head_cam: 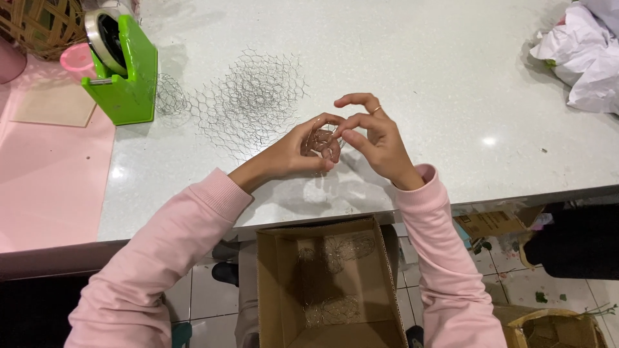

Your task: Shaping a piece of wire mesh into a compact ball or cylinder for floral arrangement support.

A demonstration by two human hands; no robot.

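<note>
A small crumpled ball of wire mesh [319,139] is held between both hands above the white table [400,64]. My left hand [298,153] cups it from the left with fingers curled around it. From the right, my right hand [374,136], with a ring on one finger, pinches its edge with thumb and forefinger. A flat sheet of hexagonal wire mesh [248,103] lies on the table just behind the hands. Both arms wear pink sleeves.
A green tape dispenser [122,64] stands at the back left beside a pink mat [45,174] and a woven basket [42,22]. Crumpled white paper [580,55] lies at the back right. An open cardboard box [325,290] with mesh balls sits below the table edge.
</note>
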